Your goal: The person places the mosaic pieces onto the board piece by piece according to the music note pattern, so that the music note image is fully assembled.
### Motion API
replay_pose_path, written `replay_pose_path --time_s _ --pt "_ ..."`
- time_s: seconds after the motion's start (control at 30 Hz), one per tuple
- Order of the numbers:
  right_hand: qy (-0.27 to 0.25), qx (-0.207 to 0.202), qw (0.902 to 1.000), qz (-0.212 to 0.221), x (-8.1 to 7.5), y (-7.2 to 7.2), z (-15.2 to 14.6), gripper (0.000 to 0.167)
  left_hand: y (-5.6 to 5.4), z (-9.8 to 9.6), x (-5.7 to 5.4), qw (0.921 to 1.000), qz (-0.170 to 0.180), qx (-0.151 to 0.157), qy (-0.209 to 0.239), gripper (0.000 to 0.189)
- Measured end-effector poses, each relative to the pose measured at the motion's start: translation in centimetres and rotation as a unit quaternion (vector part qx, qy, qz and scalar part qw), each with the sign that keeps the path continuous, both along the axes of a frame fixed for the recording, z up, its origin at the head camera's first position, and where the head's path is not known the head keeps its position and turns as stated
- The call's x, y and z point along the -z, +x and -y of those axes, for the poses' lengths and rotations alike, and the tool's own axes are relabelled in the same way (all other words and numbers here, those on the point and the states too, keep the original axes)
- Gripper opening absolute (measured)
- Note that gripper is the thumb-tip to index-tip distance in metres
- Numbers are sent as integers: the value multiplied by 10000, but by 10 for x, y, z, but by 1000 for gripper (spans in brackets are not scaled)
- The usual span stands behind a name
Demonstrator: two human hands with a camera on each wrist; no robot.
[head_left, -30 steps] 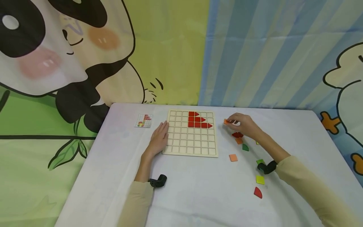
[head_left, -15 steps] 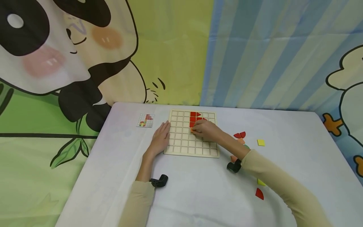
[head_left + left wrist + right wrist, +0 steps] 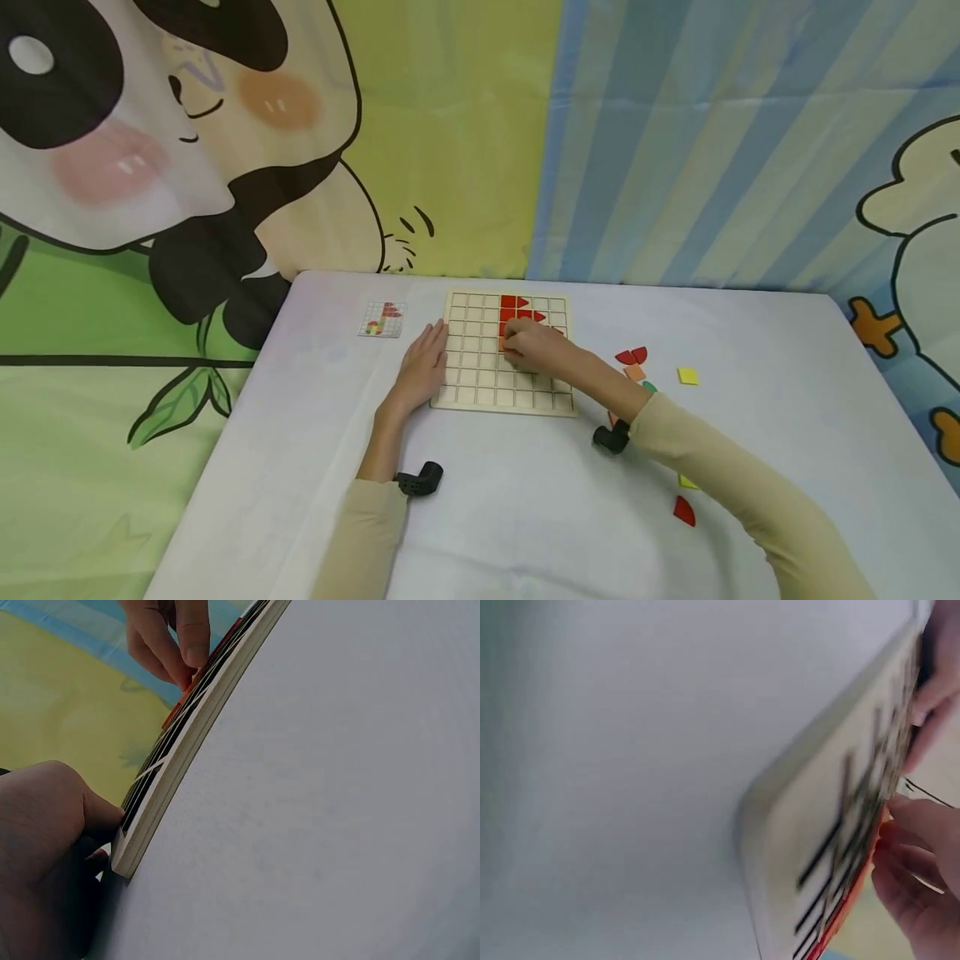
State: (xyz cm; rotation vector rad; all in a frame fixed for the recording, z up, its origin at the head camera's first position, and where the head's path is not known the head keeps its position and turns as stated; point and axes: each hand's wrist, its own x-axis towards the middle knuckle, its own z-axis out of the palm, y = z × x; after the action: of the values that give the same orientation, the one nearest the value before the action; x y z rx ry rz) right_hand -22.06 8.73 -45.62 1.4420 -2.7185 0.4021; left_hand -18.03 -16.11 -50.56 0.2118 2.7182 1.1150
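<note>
My left hand [image 3: 422,367] rests flat along the left edge of the wooden grid board [image 3: 468,392], fingers straight. In the left wrist view its thumb [image 3: 101,814] touches the board's edge. Over the middle of the board, my right hand [image 3: 546,346] pinches an orange square tile [image 3: 502,343] between thumb and fingertips, at the cell just below the red tiles [image 3: 508,315]. Those red squares, with pointed ends on the right, lie in stepped rows at the board's top. The right hand partly covers the lowest red row and most of the orange tile.
A small pattern card [image 3: 382,319] lies left of the board. To the right are loose tiles: red quarter-rounds [image 3: 631,356], an orange square [image 3: 634,372], a yellow square [image 3: 687,377], a partly hidden green piece [image 3: 649,386], and nearer, another red quarter-round [image 3: 684,511].
My right hand has carried the orange tile left from beside the loose pieces to the board, and over the last half second has stayed at that cell. The left hand has stayed put.
</note>
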Motion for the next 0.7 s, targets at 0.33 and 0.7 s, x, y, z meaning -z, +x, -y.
replay_pose_path --time_s 0.33,0.7 --pt "-592 758 9954 34 -24 76 -86 39 -1 1 2 10000 18 -18 37 57" --pt "-867 1641 9824 -222 -15 128 -171 46 0 -1 0 9999 74 -23 96 57"
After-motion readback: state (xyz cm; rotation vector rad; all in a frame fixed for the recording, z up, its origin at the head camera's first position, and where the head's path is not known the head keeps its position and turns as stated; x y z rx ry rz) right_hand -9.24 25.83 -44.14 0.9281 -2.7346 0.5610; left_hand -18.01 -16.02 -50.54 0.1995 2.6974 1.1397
